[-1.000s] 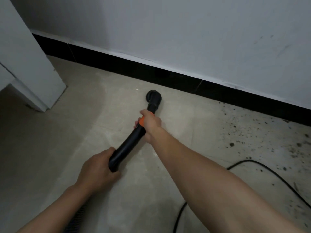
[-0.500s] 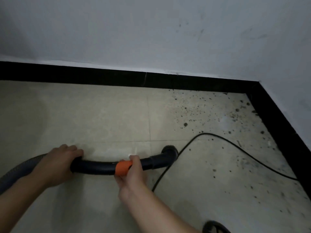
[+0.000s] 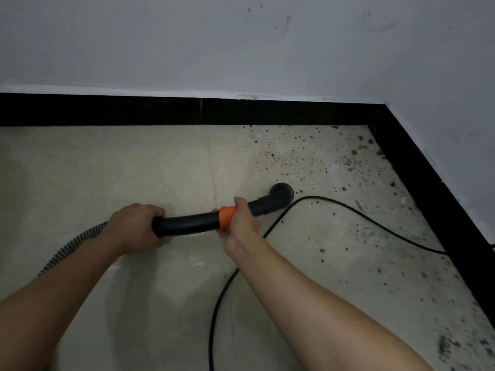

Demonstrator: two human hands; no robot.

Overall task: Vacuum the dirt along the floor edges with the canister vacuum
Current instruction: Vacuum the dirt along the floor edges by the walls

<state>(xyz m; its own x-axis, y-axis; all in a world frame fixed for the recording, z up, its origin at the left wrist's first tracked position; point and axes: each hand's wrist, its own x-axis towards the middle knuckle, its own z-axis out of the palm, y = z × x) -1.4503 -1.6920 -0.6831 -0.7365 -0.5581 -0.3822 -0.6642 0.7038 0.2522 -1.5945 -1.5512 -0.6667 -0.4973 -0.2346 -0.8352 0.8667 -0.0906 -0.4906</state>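
Black plastic wand [image 3: 187,223] of the canister vacuum, held low over the tiled floor [image 3: 107,170], long axis left to right and roughly parallel to the far skirting [image 3: 160,111]. Left hand [image 3: 134,226] at the rear end, grip closed full round the tube at the junction with the ribbed hose [image 3: 69,247]; right hand [image 3: 241,223] further forward, grip wrapped about the orange collar [image 3: 226,216]. Neither grip wide; both holding the wand. Nozzle [image 3: 281,192] at the right-hand tip, past the elbow bend, mouth apparently turned down; contact with the floor not certain from this angle. Dirt [image 3: 289,156] as dark specks beyond and to the right of the nozzle: thickest toward the corner of far skirting and right skirting [image 3: 428,196], thinner in a band down along the right wall. Nearest specks just beside the nozzle; floor to the left of it looking clean. Right hand the nearer to the dirt, hence probably the steering one, with the left as rear pivot. Power cord [image 3: 348,210] looping just beside the nozzle on its near side, then off toward the right skirting, across the likely path. Judged next: push along the wand's own axis, rightward and slightly away, into the corner; risk of snagging the cord.
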